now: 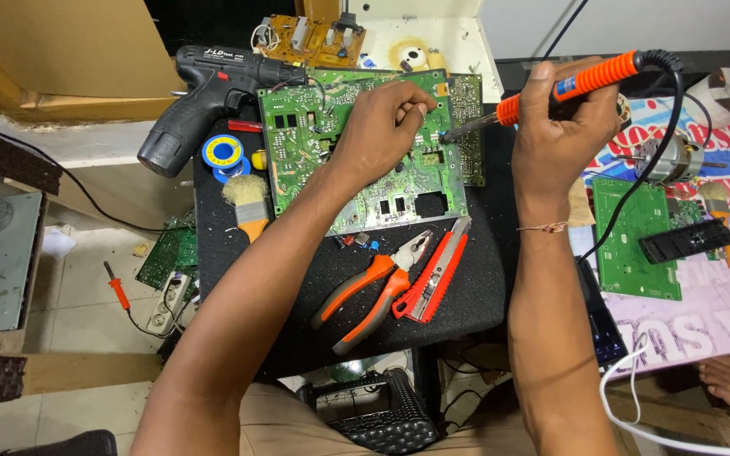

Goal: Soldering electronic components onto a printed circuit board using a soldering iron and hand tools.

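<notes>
Right hand (563, 127) grips a soldering iron (551, 91) (tip on the green circuit board (365, 169)) as the left hand (382, 127), fingers curled, steadies it; a still tip serves best.

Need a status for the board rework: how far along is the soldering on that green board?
Done: the green circuit board lies bare on the black mat, with pliers, a utility knife and a solder spool laid out. In hand: the right hand holds the orange soldering iron, tip at the board's right edge; the left hand rests on the board. Left: how many joints remain cannot be told.
</notes>
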